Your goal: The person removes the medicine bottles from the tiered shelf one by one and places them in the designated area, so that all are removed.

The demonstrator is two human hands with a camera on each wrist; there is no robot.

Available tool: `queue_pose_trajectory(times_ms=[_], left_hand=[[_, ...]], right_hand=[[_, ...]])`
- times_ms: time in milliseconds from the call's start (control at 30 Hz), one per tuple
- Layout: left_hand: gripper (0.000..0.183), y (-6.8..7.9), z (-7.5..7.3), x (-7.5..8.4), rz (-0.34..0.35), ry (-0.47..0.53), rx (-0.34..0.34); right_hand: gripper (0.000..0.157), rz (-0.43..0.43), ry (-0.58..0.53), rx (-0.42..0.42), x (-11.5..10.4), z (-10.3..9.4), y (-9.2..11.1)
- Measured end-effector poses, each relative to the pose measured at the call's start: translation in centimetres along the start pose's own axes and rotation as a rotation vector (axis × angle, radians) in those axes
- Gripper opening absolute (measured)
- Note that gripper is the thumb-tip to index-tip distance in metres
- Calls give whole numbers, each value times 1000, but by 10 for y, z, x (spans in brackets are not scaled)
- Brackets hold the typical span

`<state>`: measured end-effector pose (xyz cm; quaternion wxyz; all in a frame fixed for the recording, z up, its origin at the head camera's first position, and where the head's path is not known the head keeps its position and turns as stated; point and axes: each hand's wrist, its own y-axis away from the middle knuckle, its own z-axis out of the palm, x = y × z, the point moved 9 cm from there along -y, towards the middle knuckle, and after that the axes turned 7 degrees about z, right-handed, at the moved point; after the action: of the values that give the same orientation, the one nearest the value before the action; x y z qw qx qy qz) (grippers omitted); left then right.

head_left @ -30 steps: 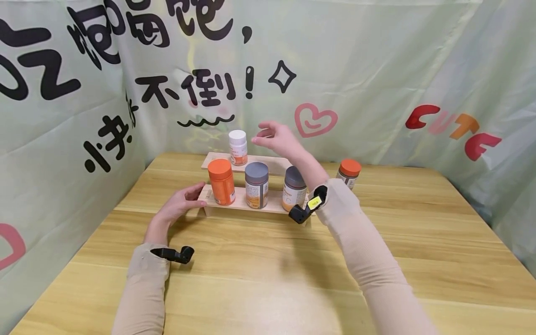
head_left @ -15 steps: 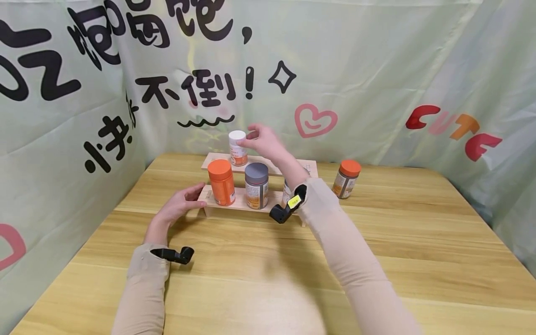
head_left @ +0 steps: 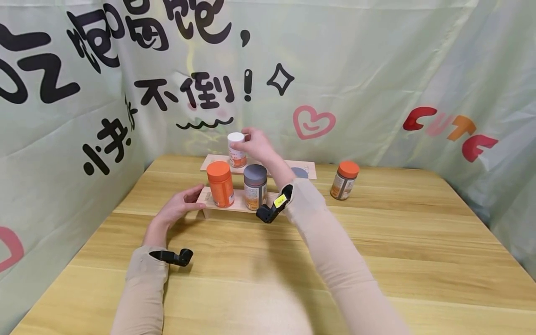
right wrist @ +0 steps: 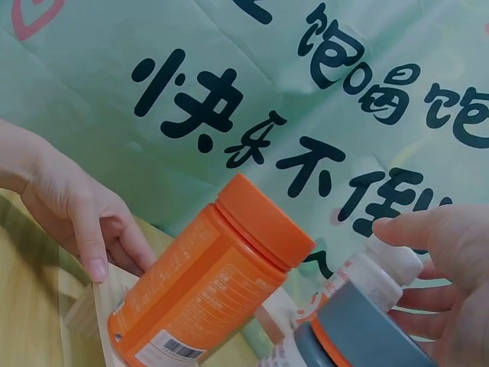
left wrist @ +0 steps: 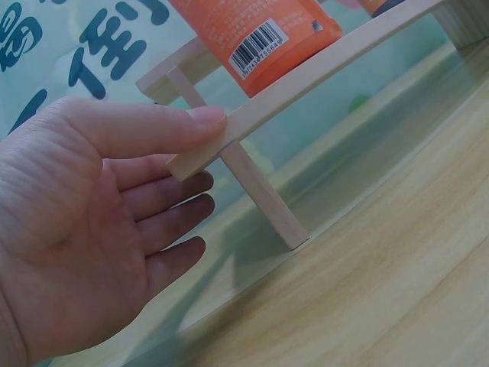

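A small white pill bottle [head_left: 237, 157] with an orange lower band stands on the rear board of a wooden rack [head_left: 239, 199]. My right hand [head_left: 260, 148] holds it from the right, thumb in front and fingers behind. In the right wrist view, the thumb lies by the white cap [right wrist: 395, 258]. My left hand [head_left: 179, 205] pinches the left end of the rack's front board, thumb along the top edge and other fingers behind it, as the left wrist view shows. Beside it stands an orange bottle [head_left: 220, 185].
On the front board, a grey-lidded jar [head_left: 255, 186] stands right of the orange bottle. Another grey lid [head_left: 300, 172] shows behind my right forearm. An orange-lidded jar [head_left: 344, 181] stands on the wooden table [head_left: 418, 223] to the right. A printed cloth [head_left: 368, 83] hangs behind.
My right hand has moved left and slightly down onto the white pill bottle and taken hold of it. The left hand has kept its place on the rack.
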<state>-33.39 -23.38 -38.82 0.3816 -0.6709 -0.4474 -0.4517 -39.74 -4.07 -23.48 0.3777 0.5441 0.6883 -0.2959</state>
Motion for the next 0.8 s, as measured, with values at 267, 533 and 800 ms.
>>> queue_pose_trajectory(times_ms=[267, 533, 800], left_hand=[[73, 0, 1, 1, 17, 2, -3], [74, 1, 1, 0, 18, 5, 4], [74, 1, 1, 2, 25, -7, -3]], right_hand=[[50, -19, 82, 34, -1, 6, -4], [45, -17, 106, 69, 2, 6, -5], [42, -10, 111, 94, 3, 1, -4]])
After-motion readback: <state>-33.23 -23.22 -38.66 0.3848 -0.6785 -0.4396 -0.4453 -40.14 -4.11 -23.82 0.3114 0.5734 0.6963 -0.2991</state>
